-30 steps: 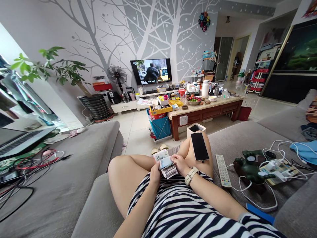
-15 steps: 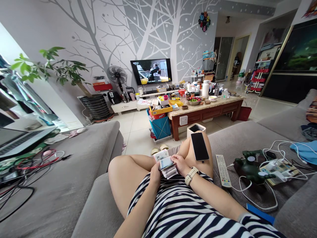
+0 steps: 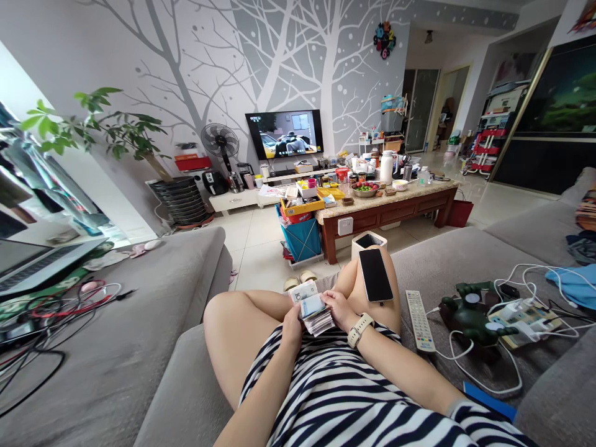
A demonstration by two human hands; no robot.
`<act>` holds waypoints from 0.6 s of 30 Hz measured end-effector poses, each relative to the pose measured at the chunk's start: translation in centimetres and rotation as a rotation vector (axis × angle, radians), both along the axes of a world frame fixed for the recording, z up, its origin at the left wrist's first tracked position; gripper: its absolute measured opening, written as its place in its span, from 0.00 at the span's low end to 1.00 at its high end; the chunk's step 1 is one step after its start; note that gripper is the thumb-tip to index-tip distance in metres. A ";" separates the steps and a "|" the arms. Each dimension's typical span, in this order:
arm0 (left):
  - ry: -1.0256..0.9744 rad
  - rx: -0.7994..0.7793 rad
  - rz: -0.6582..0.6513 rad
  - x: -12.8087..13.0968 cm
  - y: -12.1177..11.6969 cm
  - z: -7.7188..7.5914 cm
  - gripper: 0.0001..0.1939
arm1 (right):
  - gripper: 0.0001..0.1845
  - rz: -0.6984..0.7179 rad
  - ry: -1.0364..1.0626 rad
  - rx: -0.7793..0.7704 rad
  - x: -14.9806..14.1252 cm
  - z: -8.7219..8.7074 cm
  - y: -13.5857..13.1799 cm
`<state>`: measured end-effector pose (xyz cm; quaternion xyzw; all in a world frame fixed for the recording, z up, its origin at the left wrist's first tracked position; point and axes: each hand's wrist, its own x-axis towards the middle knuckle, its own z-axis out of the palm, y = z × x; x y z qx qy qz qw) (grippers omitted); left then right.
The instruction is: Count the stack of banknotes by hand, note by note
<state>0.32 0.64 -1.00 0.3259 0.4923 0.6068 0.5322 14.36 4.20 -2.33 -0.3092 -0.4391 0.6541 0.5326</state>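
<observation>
A thick stack of banknotes (image 3: 318,321) is held over my lap, bent so that its near edges fan downward. My left hand (image 3: 292,325) is closed around the left side of the stack. With thumb and fingers, my right hand (image 3: 338,307) pinches the upper right edge of a bluish note on top. Further notes show beyond it, printed side up. A pale watch (image 3: 360,329) is on my right wrist. Lying on my right thigh is a smartphone (image 3: 375,275) with a dark screen.
To my right on the sofa are a remote control (image 3: 419,321), a dark green figure-like object (image 3: 470,316) and a power strip (image 3: 526,323) with white cables. A laptop (image 3: 41,267) and tangled cables lie at left. Ahead stand a bin (image 3: 369,241) and a loaded coffee table (image 3: 386,208).
The picture on the television has changed. Both hands and the banknotes look the same as before.
</observation>
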 end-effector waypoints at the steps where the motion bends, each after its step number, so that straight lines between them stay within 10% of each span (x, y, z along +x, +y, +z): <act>1: 0.003 -0.001 0.000 0.0 0.0 0.1 0.18 | 0.20 0.001 0.001 -0.001 0.0 0.0 0.0; 18: 0.061 0.016 0.007 0.4 -1.2 2.2 0.14 | 0.20 -0.003 -0.001 -0.007 0.0 0.3 -0.1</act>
